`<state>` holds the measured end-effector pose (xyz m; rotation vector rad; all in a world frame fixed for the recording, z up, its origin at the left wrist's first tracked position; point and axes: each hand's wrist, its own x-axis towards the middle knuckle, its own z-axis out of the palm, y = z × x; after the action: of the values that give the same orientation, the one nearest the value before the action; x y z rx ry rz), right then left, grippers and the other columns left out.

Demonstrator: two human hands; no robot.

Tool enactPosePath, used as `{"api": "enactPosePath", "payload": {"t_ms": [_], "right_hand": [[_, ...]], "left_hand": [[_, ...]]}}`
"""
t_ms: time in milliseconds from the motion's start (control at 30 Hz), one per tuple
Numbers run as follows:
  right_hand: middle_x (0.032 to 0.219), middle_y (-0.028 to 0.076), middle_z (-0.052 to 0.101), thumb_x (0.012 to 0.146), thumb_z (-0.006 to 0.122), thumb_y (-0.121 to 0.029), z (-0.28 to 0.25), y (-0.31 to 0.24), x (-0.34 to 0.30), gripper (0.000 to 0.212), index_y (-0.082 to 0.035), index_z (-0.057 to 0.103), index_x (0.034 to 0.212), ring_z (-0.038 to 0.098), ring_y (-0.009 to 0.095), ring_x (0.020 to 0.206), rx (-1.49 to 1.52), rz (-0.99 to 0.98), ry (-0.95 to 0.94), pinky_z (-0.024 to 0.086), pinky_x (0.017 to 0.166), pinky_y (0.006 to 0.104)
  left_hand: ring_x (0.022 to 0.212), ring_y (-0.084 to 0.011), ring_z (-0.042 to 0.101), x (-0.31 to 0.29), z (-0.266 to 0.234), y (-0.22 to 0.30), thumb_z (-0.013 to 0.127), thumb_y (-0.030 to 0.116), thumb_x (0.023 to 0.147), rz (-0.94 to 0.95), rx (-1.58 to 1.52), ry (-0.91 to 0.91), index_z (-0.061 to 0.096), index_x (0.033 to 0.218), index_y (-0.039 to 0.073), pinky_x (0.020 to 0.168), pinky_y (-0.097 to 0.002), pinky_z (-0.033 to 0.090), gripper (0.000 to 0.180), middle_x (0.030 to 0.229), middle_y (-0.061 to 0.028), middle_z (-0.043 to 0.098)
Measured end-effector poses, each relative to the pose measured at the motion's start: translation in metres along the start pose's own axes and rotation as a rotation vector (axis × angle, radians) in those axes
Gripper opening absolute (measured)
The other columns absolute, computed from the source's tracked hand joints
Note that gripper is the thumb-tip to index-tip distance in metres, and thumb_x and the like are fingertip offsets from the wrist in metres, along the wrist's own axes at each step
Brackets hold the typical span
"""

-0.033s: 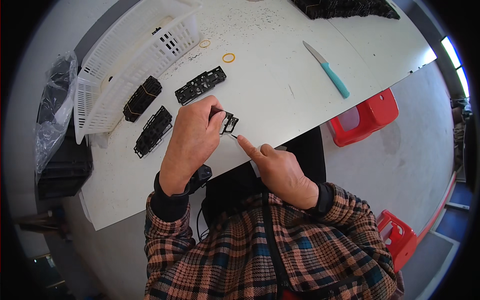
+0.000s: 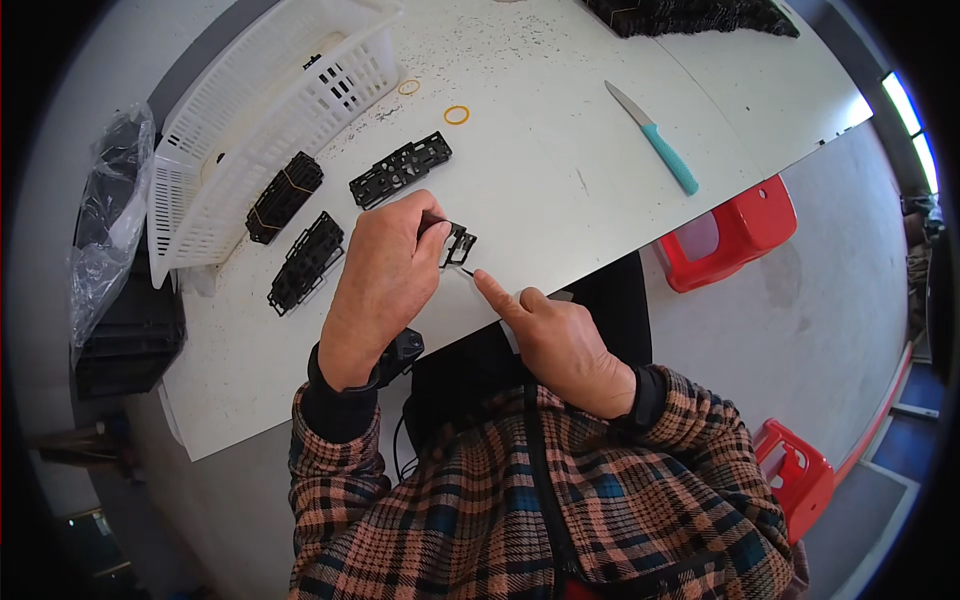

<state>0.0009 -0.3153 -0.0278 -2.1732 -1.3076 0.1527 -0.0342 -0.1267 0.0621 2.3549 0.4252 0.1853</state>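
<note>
My left hand (image 2: 385, 275) pinches a small black plastic frame part (image 2: 457, 243) just above the white table (image 2: 560, 200), near its front edge. My right hand (image 2: 565, 340) lies beside it with the index finger stretched out. Its tip touches a thin prong at the part's lower edge. The other right fingers are curled under, and I cannot see whether they hold anything. A flat black lattice part (image 2: 400, 170) lies on the table just beyond my left hand.
Two banded bundles of black parts (image 2: 285, 197) (image 2: 306, 262) lie left, beside a tipped white basket (image 2: 260, 120). Yellow rubber bands (image 2: 456, 114) and a teal-handled knife (image 2: 655, 140) lie farther back. Red stools (image 2: 730, 235) (image 2: 800, 470) stand to the right, and a plastic bag (image 2: 105, 220) lies far left.
</note>
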Motion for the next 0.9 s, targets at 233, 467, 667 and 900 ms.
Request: {"api": "enactPosePath", "payload": {"t_ms": [233, 467, 667, 900], "right_hand": [[0.071, 0.009, 0.051, 0.076, 0.058, 0.008, 0.003, -0.003, 0.001, 0.076, -0.015, 0.042, 0.146, 0.055, 0.024, 0.055, -0.03, 0.006, 0.035, 0.049, 0.052, 0.0364], [0.068, 0.011, 0.054, 0.078, 0.057, 0.008, 0.0, 0.008, 0.003, 0.066, -0.011, 0.048, 0.14, 0.058, 0.026, 0.056, 0.146, 0.001, 0.067, 0.049, 0.053, 0.0369], [0.068, 0.012, 0.056, 0.079, 0.056, 0.008, -0.004, 0.006, 0.003, 0.061, -0.009, 0.051, 0.138, 0.059, 0.027, 0.057, 0.122, 0.046, 0.062, 0.05, 0.055, 0.0371], [0.068, 0.012, 0.056, 0.079, 0.057, 0.008, -0.006, 0.008, 0.006, 0.062, -0.009, 0.05, 0.138, 0.059, 0.027, 0.057, 0.129, 0.042, 0.034, 0.05, 0.055, 0.037]], "left_hand": [[0.057, -0.0074, 0.042, 0.001, 0.001, -0.005, 0.059, 0.008, 0.089, 0.013, -0.013, 0.009, 0.059, 0.086, -0.004, 0.052, -0.0261, 0.036, 0.012, 0.061, -0.0028, 0.053], [0.057, -0.0074, 0.041, 0.002, 0.001, -0.003, 0.059, 0.008, 0.088, -0.003, -0.013, -0.005, 0.059, 0.085, -0.004, 0.052, -0.026, 0.035, 0.013, 0.061, -0.0019, 0.05], [0.058, -0.0074, 0.041, 0.006, 0.0, -0.005, 0.058, 0.008, 0.088, -0.01, -0.01, -0.018, 0.059, 0.085, -0.004, 0.053, -0.026, 0.035, 0.012, 0.061, -0.0011, 0.05], [0.059, -0.0073, 0.043, 0.008, -0.003, -0.003, 0.058, 0.007, 0.088, -0.028, -0.025, -0.038, 0.059, 0.086, -0.004, 0.054, -0.0256, 0.036, 0.011, 0.063, -0.0007, 0.051]]}}
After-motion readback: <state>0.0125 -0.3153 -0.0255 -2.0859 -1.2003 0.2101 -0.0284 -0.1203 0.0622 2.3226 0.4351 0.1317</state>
